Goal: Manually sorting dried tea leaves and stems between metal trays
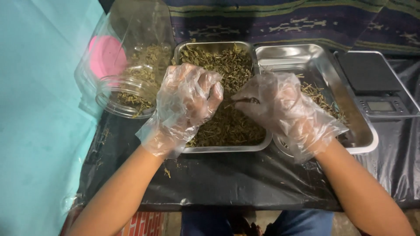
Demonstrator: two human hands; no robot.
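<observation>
1. A black plastic sheet (227, 179) covers the table, with a teal wall to the left.
2. The left steel tray (218, 148) is heaped with dried herbs (227, 124); the right tray (363, 140) holds only a few stems, so most of the pile looks unsorted.
3. The gloved left hand (186, 102) is curled loosely over the pile.
4. The gloved right hand (284, 107) pinches a dark twig (246, 100), lying left-right.

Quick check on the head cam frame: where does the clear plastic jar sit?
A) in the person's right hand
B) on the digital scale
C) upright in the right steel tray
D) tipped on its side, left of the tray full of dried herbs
D: the clear plastic jar lies tipped on its side with dried herbs inside, left of the herb-filled tray, beside the gloved left hand.
</observation>
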